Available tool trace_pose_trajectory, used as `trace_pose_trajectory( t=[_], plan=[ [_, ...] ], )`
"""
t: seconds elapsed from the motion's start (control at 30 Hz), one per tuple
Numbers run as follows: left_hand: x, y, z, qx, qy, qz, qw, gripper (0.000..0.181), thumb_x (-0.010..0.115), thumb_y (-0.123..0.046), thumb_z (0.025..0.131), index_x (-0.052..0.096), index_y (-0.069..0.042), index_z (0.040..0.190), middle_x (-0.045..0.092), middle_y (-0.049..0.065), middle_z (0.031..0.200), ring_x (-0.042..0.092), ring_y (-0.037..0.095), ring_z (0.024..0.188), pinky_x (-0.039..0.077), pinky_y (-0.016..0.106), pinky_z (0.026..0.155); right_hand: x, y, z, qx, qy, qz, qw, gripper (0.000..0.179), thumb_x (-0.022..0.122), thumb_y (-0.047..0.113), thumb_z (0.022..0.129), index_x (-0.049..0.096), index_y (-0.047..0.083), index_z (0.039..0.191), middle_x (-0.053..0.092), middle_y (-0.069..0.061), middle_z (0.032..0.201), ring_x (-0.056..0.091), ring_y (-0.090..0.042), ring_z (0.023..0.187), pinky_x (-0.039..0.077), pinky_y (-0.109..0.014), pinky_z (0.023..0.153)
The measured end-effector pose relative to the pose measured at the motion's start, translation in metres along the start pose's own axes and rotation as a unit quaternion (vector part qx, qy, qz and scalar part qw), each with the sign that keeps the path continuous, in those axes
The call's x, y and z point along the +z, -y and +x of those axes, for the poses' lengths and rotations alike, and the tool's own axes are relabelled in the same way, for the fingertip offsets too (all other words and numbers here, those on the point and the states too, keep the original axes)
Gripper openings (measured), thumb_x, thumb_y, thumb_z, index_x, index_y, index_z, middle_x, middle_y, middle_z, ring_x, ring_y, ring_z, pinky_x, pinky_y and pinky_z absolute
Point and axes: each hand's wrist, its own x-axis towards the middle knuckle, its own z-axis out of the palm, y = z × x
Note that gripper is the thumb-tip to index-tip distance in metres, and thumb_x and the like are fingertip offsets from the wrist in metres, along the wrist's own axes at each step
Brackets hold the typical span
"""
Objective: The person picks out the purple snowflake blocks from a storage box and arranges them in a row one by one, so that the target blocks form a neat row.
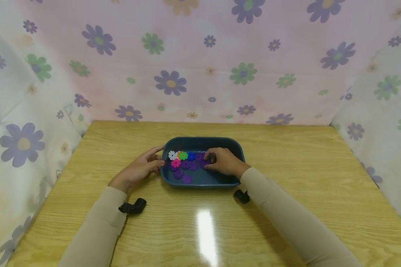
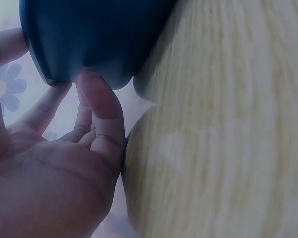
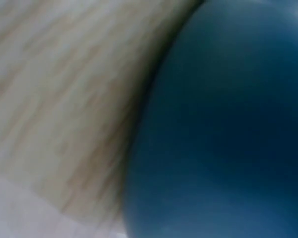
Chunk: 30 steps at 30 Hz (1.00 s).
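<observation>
A dark blue oblong tray point(image 1: 200, 184) stands on the table with flower-shaped plastic discs inside. Many are purple point(image 1: 194, 165), spread over its left and middle part. Along the left lie a white disc point(image 1: 172, 155), a pink one point(image 1: 175, 163), a green one point(image 1: 183, 155) and a blue one point(image 1: 191, 156). My left hand point(image 1: 142, 168) holds the tray's left end, thumb at the rim and fingertips against the outer wall. Inside the tray, my right hand point(image 1: 225, 161) has bent fingers and thumb around purple discs; I cannot tell whether it pinches one.
The wooden table point(image 1: 287, 155) extends around the tray. Flower-printed cloth point(image 1: 200, 100) hangs behind and at both sides. Black devices point(image 1: 135, 206) are worn at both wrists. In the right wrist view, the tray's outer wall point(image 3: 223, 129) takes up much of the picture.
</observation>
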Motion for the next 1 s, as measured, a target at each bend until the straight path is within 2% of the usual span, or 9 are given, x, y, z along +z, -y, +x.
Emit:
trace_pose_trajectory(
  t=[0.4,0.73,0.83,1.0],
  plan=[
    [0.001,0.000,0.000,0.006,0.005,-0.003,1.0000,0.062,0.054,-0.019,0.104,0.025,-0.024,0.159,0.054,0.010,0.117,0.054,0.018,0.085,0.051,0.027,0.079,0.000,-0.001,-0.002,0.008,0.008,0.003,0.9999,0.026,0.079,0.022,0.088,0.066,0.014,0.108,0.061,-0.003,0.088,0.054,-0.015,0.076,0.046,-0.029,0.071],
    [0.002,-0.004,-0.004,0.014,0.010,-0.007,0.9998,0.065,0.054,-0.018,0.104,0.022,-0.023,0.160,0.055,0.014,0.121,0.056,0.014,0.084,0.051,0.026,0.079,-0.001,0.003,-0.004,-0.001,0.007,0.008,0.9999,0.011,0.072,0.018,0.093,0.068,0.010,0.100,0.064,-0.001,0.086,0.055,-0.013,0.076,0.048,-0.028,0.071],
    [0.002,-0.003,-0.004,0.017,0.012,-0.012,0.9997,0.067,0.055,-0.017,0.104,0.020,-0.020,0.161,0.054,0.013,0.121,0.056,0.013,0.085,0.051,0.025,0.080,-0.001,0.002,-0.004,-0.008,-0.020,0.015,0.9996,0.009,0.069,0.018,0.095,0.070,0.010,0.100,0.067,-0.001,0.088,0.056,-0.012,0.076,0.049,-0.027,0.071],
    [0.000,0.002,-0.003,0.010,0.006,-0.035,0.9993,0.067,0.056,-0.016,0.103,0.022,-0.020,0.160,0.053,0.006,0.115,0.055,0.012,0.083,0.051,0.024,0.078,-0.005,0.005,-0.011,-0.049,-0.119,0.030,0.9912,0.014,0.065,0.022,0.099,0.072,0.011,0.104,0.068,-0.001,0.090,0.057,-0.013,0.077,0.050,-0.029,0.072]
  ],
)
